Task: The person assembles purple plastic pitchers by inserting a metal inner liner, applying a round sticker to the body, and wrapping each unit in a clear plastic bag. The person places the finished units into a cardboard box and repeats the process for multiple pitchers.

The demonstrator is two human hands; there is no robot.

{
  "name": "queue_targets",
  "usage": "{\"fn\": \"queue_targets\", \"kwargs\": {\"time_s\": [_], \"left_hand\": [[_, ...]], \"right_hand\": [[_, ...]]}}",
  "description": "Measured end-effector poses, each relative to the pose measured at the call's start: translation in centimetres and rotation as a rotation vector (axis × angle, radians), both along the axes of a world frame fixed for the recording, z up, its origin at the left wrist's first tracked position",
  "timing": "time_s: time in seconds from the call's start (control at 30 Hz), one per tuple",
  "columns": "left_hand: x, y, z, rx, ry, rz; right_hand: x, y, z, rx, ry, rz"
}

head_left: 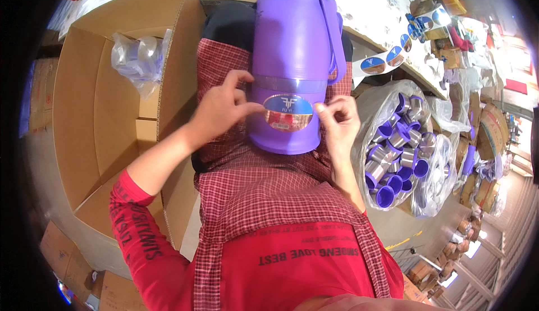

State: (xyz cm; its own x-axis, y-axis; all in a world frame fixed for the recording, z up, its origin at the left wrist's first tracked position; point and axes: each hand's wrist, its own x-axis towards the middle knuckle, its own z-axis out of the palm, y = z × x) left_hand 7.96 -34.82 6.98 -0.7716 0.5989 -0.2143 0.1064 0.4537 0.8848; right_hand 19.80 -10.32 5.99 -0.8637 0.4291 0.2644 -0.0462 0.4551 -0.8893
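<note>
A purple vacuum jug [289,36] lies across my lap, its base toward me and its long side handle [332,36] on the right. Near the base it bears an oval sticker [288,113], blue above and reddish-silver below. My left hand [224,104] rests at the jug's left side, thumb at the sticker's left edge and index finger bent apart from it, higher on the jug. From the right, my right hand [340,121] has its thumb at the sticker's right edge, with the other fingers curled in. A clear band [289,83] circles the jug above the sticker.
At my left stands an open cardboard box [115,109] with a clear plastic bag [140,58] inside. To the right, plastic bags hold several steel cups with purple rims [396,154]. A strip of oval stickers [384,58] hangs over the white table's edge [370,2].
</note>
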Motion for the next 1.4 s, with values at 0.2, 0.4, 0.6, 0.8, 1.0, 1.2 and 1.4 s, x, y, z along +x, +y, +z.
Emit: {"fn": "queue_targets", "kwargs": {"time_s": [0.2, 0.4, 0.6, 0.8, 1.0, 1.2, 1.4], "left_hand": [[-10.9, 2.9, 3.0, 0.084, 0.417, 0.223], [-21.1, 15.1, 3.2, -0.022, 0.206, 0.034], [-21.1, 14.2, 3.5, 0.553, -0.112, -0.014], [-19.9, 14.1, 2.4, 0.45, -0.319, 0.016], [-18.4, 16.4, 4.6, 0.408, -0.116, -0.258], [-15.5, 19.1, 8.1, 0.611, -0.048, -0.346], [-16.4, 14.2, 8.1, 0.651, -0.075, -0.136]], "right_hand": [[0.3, -1.2, 2.6, 0.564, 0.166, 0.405], [4.9, 8.1, -1.5, 0.476, -0.273, 0.123], [15.7, 26.2, -10.7, 0.425, -0.541, -0.654], [15.0, 30.6, -18.4, 0.845, -1.322, -0.206], [7.2, 32.1, 2.2, 0.072, -0.262, -0.48], [-15.6, 20.0, 10.2, -0.054, -0.424, 0.183], [-24.3, 12.9, 10.3, -0.413, -0.316, 0.591]]}}
